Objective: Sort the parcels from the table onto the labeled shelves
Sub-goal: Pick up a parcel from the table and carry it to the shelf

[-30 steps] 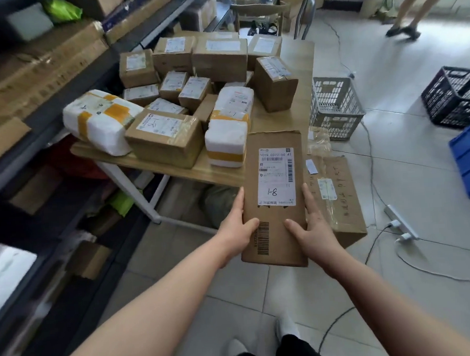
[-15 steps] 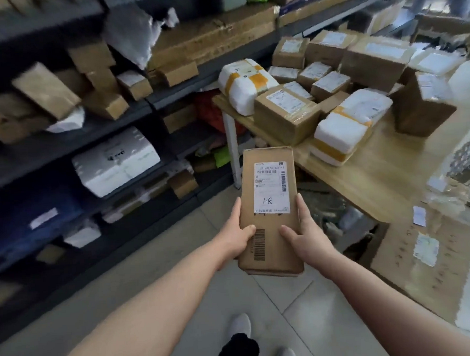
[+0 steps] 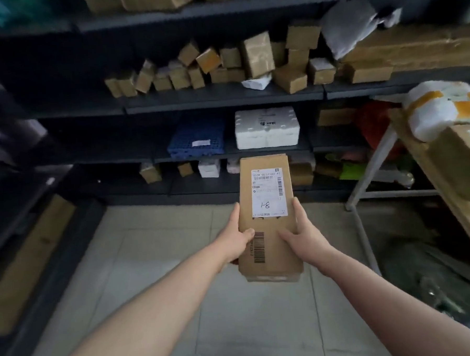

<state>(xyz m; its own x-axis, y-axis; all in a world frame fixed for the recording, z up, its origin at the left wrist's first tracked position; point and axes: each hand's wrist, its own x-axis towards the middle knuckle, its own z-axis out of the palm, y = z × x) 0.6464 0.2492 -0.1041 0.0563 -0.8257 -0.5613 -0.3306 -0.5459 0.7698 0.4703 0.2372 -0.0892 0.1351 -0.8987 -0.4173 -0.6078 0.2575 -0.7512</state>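
Observation:
I hold a long flat cardboard parcel out in front of me, above the tiled floor. Its white label bears the handwritten mark "1-8" and a barcode is printed near its lower end. My left hand grips its left edge with the thumb on top. My right hand grips the right edge the same way. Straight ahead stand the dark shelves, holding several small cardboard boxes on the upper level. The wooden table with more parcels shows at the right edge.
A white foam box and a blue crate sit on the middle shelf. Small boxes line the bottom shelf behind the parcel. A white and orange wrapped parcel lies on the table corner. A dark rack closes off the left side.
My view has swung left from the table to face the shelves. The parcel stays in both hands, held the same way.

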